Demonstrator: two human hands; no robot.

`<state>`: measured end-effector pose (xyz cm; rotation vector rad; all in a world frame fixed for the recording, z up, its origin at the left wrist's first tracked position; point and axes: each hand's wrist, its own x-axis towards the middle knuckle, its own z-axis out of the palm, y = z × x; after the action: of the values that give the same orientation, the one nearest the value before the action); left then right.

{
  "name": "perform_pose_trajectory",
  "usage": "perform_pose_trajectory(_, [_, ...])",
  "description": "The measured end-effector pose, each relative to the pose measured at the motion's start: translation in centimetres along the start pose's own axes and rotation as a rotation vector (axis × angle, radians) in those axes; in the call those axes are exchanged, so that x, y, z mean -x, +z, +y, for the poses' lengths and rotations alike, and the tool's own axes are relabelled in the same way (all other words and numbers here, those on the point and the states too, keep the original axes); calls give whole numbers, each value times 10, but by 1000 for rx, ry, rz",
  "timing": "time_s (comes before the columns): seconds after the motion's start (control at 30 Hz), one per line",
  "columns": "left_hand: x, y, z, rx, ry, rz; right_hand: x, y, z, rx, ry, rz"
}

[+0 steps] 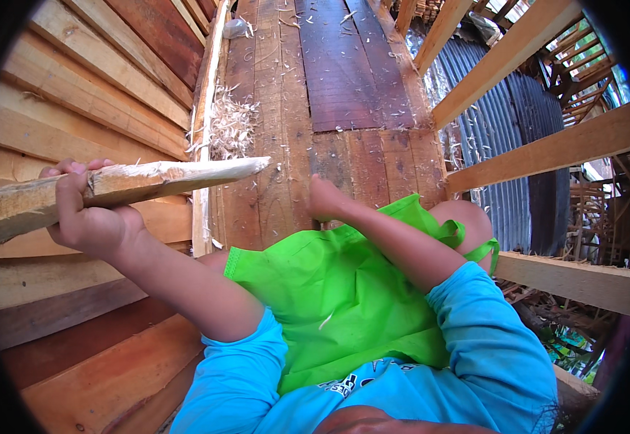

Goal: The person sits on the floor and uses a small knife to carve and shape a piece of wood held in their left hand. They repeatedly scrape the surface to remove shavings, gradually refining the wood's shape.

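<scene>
Around me: a plank floor [286,145] runs ahead, its boards worn brown with 1 darker reddish stretch farther off, scattered with pale flecks.
Shavings: a heap of light wood shavings [229,126] lies on the floor against the plank wall [76,94] to my left.
To my right: bare timber beams [546,148] cross over corrugated metal sheets [488,123] lower down.
In the way: a bright green cloth [336,289] is spread over my lap and covers most of my legs; 1 knee [467,217] shows past its far edge.
Wooden stick: the stick [112,189] is long, pale and rough-hewn, with splintered faces, tapering to a blunt point on its right end; it hangs level above the floor, its tip over the boards just beyond the shavings.
Left hand: my left hand [87,217] is wrapped around the stick near its thicker end, fingers [65,184] curled over the top.
Right hand: my right hand [326,199] sits over the floor at the cloth's far edge, closed like a fist; I cannot tell whether it holds anything.
</scene>
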<state>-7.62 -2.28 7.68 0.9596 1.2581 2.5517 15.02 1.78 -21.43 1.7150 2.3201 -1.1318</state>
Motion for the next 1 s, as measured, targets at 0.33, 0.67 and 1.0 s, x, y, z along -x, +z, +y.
perform_pose_trajectory(0.33, [-2, -6, 3, 2, -13, 19, -1, -16, -9, -437, -1, -246])
perform_pose_trajectory(0.67, [-3, -6, 0, 5, 3, -3, -2, -18, -1, -319, -251, -45])
perform_pose_trajectory(1.0, [-3, -5, 5, 2, 10, 22, -24, -77, 49, 46, -455, -125])
